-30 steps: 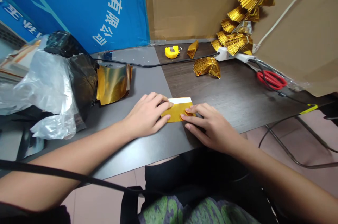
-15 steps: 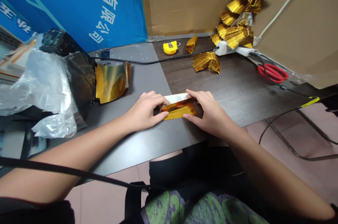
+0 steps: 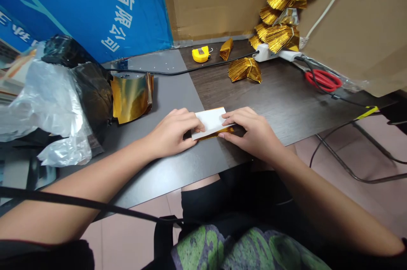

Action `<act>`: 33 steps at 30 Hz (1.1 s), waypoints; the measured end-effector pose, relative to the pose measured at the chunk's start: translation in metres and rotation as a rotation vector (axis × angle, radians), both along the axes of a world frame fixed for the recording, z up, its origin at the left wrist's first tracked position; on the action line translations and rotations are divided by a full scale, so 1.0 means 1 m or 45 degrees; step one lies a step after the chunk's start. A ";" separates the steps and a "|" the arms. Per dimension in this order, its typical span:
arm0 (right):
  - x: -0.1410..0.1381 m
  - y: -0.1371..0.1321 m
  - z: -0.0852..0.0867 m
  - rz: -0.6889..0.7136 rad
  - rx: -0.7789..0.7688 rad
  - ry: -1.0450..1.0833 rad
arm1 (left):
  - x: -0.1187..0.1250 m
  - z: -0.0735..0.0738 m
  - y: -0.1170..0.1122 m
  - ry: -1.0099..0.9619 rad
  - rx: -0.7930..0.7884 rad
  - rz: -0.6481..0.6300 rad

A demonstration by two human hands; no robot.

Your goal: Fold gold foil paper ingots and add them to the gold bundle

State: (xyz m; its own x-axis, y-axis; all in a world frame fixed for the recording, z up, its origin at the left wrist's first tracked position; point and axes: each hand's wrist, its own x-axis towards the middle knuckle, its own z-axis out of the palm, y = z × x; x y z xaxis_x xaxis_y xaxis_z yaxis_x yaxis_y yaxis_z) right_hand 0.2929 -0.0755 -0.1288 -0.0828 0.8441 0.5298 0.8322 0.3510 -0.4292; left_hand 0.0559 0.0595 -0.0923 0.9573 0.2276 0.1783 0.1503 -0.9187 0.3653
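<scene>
A small folded sheet of gold foil paper lies on the table edge, its white back facing up and a strip of gold showing underneath. My left hand pinches its left end with curled fingers. My right hand grips its right end, thumb below and fingers on top. Both hands rest on the dark wood table.
A curled stack of gold foil sheets stands left beside black and clear plastic bags. Folded gold fans lie behind, more are piled by a power strip. A yellow tape measure, red scissors and cables are at the back.
The paper was flat with its gold side up; both hands lifted and folded it over, so its white back now faces up. The view shifted slightly right.
</scene>
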 end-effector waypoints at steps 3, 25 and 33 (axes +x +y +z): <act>0.003 -0.001 0.000 0.066 0.021 -0.059 | -0.001 -0.001 -0.001 -0.012 0.058 -0.027; -0.011 -0.022 0.007 0.013 0.043 -0.369 | -0.006 0.010 0.005 0.035 0.405 -0.308; -0.063 -0.025 0.005 -0.078 -0.023 -0.543 | -0.004 0.010 0.002 0.010 0.305 -0.345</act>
State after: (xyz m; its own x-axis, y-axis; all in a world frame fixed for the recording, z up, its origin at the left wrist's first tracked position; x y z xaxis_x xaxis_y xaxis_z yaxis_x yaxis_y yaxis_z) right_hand 0.2302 -0.1006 -0.1234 -0.2403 0.8633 0.4438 0.9556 0.2907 -0.0479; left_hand 0.0518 0.0617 -0.0820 0.9787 -0.0821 0.1883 -0.1086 -0.9849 0.1345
